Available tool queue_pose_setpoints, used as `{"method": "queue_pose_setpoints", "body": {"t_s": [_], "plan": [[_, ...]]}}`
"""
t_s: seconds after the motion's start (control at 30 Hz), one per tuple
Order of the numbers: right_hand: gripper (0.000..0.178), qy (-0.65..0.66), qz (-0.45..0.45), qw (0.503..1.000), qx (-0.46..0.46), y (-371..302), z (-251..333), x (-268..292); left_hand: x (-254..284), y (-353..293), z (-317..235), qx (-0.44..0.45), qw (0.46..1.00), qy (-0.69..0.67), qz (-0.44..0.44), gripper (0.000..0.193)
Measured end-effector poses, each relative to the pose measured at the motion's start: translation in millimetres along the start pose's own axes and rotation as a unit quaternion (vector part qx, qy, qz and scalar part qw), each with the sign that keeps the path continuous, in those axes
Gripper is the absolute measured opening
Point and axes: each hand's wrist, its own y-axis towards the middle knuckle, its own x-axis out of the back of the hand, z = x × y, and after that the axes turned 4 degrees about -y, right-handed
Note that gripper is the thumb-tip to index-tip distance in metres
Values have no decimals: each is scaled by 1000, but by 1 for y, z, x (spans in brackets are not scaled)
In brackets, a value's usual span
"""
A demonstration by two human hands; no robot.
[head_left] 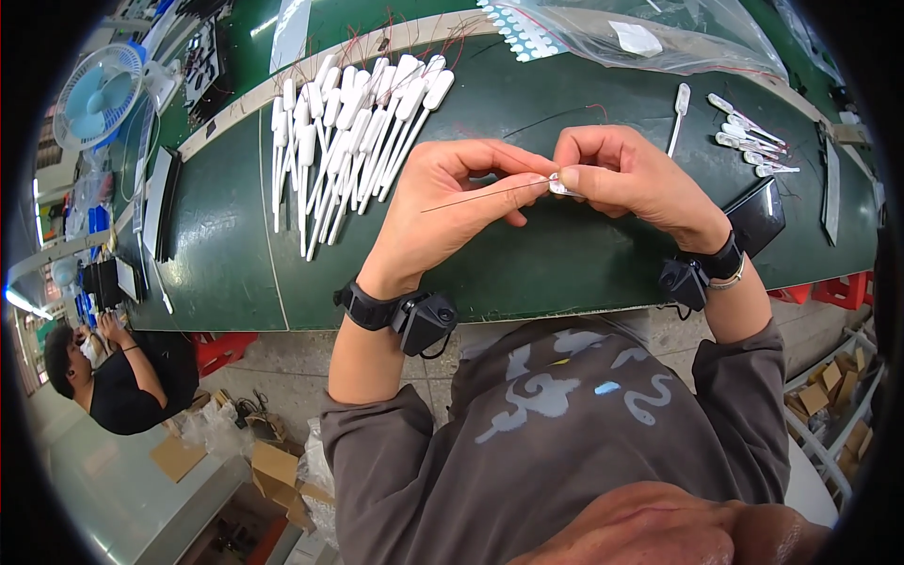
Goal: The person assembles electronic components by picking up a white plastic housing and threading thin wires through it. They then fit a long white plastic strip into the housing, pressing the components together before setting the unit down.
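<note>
My left hand (452,198) and my right hand (626,179) meet fingertip to fingertip above the green tabletop. Between my right thumb and fingers is a small white piece (561,185), mostly covered by them. A thin dark wire (471,197) runs from that piece across my left thumb, and my left thumb and forefinger pinch it close to the piece. To the left lies a pile of white long-stemmed wands (358,122) with wider heads and fine red wires at the far ends. One similar wand (680,108) lies alone beyond my right hand.
Several smaller white pieces with wires (749,137) lie at the right. A black flat device (756,215) rests beside my right wrist. Clear plastic bags (650,42) cover the far edge. A fan (97,94) stands far left; another person (122,377) sits at the lower left.
</note>
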Motion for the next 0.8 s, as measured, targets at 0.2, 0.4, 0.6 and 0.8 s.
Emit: {"method": "queue_pose_setpoints", "body": {"t_s": [0.2, 0.4, 0.6, 0.8], "plan": [[21, -6, 32, 999, -9, 1, 5, 1, -3, -4, -3, -6, 999, 27, -19, 18], [23, 21, 13, 998, -56, -9, 7, 6, -9, 0, -4, -81, 994, 69, 12, 13], [21, 47, 24, 998, -37, -5, 3, 4, -4, -3, 1, -96, 994, 42, 5, 13], [19, 39, 10, 999, -24, -8, 4, 5, -7, 2, 0, -91, 993, 68, 21, 16]]}}
